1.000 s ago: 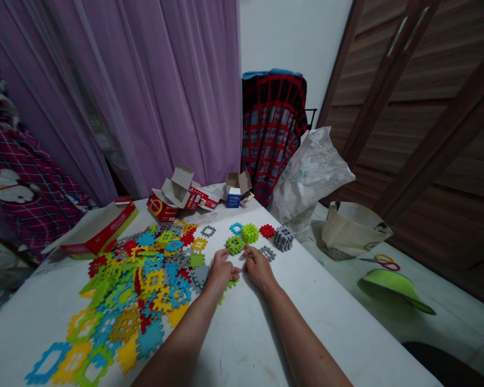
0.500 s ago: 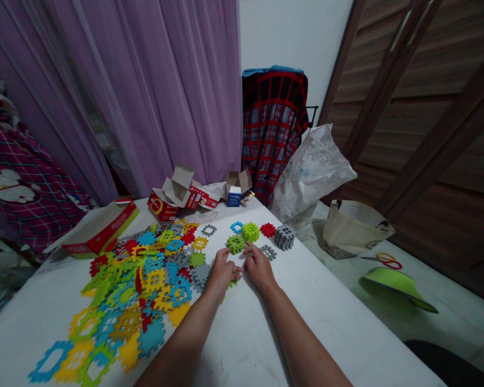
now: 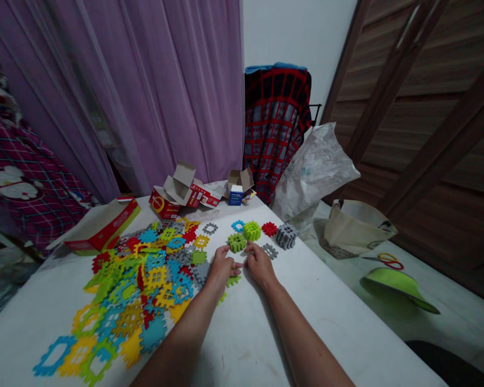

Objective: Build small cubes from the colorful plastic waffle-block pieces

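A small stack of green toothed plastic building tiles lies on the white table. My left hand rests at its near left corner, index finger stretched out and the other fingers spread toward the right. On the near right corner is my right hand, its index finger reaching the stack and the other fingers loosely bent. Neither hand wraps round the stack. Green tiles show partly beneath and beside my left hand. Just behind stands a brighter green stack. A grey tile lies right of my right fingers.
A loose heap of coloured tiles spreads across the left. A grey stack, a red tile and a blue tile lie farther back. Opened boxes line the back edge. Scissors lie beyond the table's right edge.
The whole view has shifted slightly to the right in the picture. My left fingers have drawn in a little; both hands stay by the same green stack.
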`<state>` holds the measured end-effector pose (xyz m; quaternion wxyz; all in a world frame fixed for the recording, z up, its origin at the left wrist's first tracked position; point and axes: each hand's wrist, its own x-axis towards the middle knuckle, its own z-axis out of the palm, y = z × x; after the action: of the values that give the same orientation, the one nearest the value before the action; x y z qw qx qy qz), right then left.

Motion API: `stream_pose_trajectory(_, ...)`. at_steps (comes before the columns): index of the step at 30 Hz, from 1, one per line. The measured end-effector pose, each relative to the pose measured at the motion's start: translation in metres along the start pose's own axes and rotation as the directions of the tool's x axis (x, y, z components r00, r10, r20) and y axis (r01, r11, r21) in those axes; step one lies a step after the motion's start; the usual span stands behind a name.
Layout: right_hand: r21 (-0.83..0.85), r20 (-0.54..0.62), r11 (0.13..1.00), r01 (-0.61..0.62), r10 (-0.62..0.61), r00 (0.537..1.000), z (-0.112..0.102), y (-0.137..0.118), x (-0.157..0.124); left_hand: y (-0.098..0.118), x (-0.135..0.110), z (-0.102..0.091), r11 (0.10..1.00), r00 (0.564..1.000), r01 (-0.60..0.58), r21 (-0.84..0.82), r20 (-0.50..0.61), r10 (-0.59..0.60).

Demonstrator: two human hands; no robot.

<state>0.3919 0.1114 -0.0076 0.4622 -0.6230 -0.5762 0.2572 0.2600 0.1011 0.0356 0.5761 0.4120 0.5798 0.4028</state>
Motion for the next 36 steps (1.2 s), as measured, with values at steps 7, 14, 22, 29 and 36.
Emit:
stream_pose_trajectory(7, -0.064, 0.045, 0.998, -0.03, 0.033, 0.998, -0.005, -0.007, 0.001, -0.007, 0.005, 0.001, 0.996, 1.0, 0.005, -0.091, 0.022, -0.003)
stream_pose_trajectory(14, -0.072, 0.034, 0.997, -0.018, 0.021, 0.999, -0.004, -0.008, 0.0, -0.01, 0.008, 0.001, 0.994, 1.0, 0.008, -0.108, 0.027, -0.005)
stream_pose_trajectory(22, 0.028, 0.013, 1.0, 0.014, -0.014, 1.0, -0.002, -0.003, -0.001, -0.003, 0.002, 0.001, 0.992, 1.0, 0.01, -0.125, 0.005, -0.01)
stream_pose_trajectory(29, 0.032, 0.023, 0.999, 0.029, -0.03, 0.999, -0.004, -0.004, -0.002, 0.001, -0.001, 0.002, 0.991, 1.0, 0.024, -0.133, 0.012, -0.022)
stream_pose_trajectory(36, 0.012, 0.012, 1.0, 0.008, -0.008, 1.0, -0.002, -0.003, -0.002, 0.007, -0.006, 0.004, 0.992, 0.999, 0.039, -0.119, -0.001, -0.039)
